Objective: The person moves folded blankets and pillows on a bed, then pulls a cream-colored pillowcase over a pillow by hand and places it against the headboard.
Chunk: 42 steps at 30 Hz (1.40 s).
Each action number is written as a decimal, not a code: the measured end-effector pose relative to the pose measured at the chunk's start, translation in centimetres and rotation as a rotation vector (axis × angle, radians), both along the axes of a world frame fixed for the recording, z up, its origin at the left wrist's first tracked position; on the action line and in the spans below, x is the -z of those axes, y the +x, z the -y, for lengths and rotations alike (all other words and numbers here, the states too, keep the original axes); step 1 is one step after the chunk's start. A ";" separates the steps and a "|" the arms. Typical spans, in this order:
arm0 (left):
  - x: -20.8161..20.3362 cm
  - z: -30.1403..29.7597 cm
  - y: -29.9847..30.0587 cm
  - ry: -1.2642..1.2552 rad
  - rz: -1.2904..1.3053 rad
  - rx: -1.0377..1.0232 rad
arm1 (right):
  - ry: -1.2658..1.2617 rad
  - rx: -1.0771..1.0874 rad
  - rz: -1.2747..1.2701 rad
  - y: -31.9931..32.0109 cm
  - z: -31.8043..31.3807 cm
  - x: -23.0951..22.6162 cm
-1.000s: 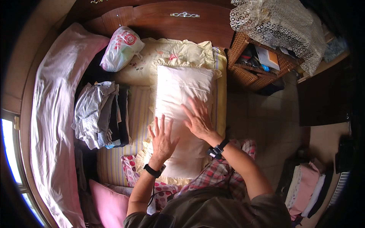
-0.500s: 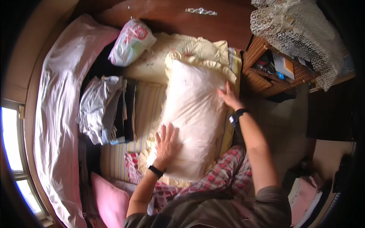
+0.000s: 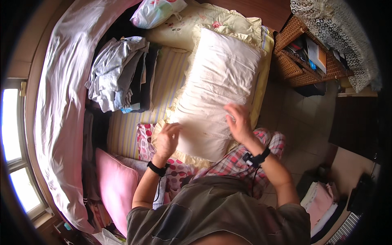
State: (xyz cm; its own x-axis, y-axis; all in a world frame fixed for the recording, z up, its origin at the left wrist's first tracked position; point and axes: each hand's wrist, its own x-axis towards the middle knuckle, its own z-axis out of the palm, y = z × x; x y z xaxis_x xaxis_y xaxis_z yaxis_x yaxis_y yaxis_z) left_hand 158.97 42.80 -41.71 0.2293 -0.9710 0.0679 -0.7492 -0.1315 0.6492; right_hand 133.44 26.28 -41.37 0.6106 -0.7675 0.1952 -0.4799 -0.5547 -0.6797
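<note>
A white pillow (image 3: 220,77) with a cream ruffled edge lies lengthwise in front of me, overlapping a cream floral pillow (image 3: 228,21) behind it. My left hand (image 3: 166,141) is over the ruffle at the pillow's near left, fingers loosely bent and holding nothing. Over the near right part of the pillow is my right hand (image 3: 240,124), its fingers apart, slightly blurred and empty. Whether either hand touches the cloth, I cannot tell.
Folded clothes (image 3: 116,73) are stacked on the striped bedding (image 3: 167,77). A plastic bag (image 3: 157,12) sits at the far end. Pale pink cloth (image 3: 61,102) runs along the left, near a pink cushion (image 3: 116,179). A wicker shelf (image 3: 292,75) stands far right.
Both hands have drawn back toward me; the right has left the pillow's far right edge and the left is no longer spread flat. The view has tilted nearer my body.
</note>
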 end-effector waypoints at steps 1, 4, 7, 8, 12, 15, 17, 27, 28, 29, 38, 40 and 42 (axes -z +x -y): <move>0.4 -0.2 -1.0 -0.059 0.000 0.056 | 0.049 -0.007 0.133 0.6 -2.6 0.2; 0.4 -0.2 -3.6 -0.072 -0.032 0.139 | 0.280 -0.286 -0.062 0.9 -8.4 1.1; 1.4 -1.5 -5.3 -0.146 -0.013 0.214 | 0.152 -0.289 -0.179 0.3 -11.4 2.9; 3.0 -2.4 -5.6 -0.118 0.011 0.213 | 0.087 -0.265 -0.292 -0.1 -12.0 3.1; 5.0 -3.1 -5.5 -0.099 0.198 0.174 | -0.063 -0.148 -0.546 -0.6 -12.7 3.5; 5.9 -1.8 -4.8 -0.080 0.268 0.119 | -0.039 -0.013 -0.535 0.4 -11.9 3.7; 5.7 -0.9 -4.8 -0.101 0.322 0.082 | -0.105 0.072 -0.363 1.3 -11.3 3.0; 4.9 0.9 -4.3 -0.051 0.191 0.161 | -0.337 -0.056 -0.393 5.1 -5.7 3.8; 5.1 1.1 -4.8 -0.003 0.111 0.115 | -0.298 -0.074 -0.419 5.4 -5.1 4.3; 4.1 1.8 -5.4 -0.225 -0.037 0.100 | -0.361 -0.060 -0.309 5.4 -4.4 5.1; 9.2 1.9 -6.4 -0.041 -0.066 0.018 | -0.306 -0.181 -0.173 7.6 -7.3 2.9; 12.6 1.3 -4.7 0.176 -0.384 -0.148 | -0.283 -0.220 -0.236 8.2 -9.5 4.0; 9.6 1.9 -4.1 0.305 -0.364 -0.115 | -0.274 -0.169 -0.267 6.7 -9.2 5.8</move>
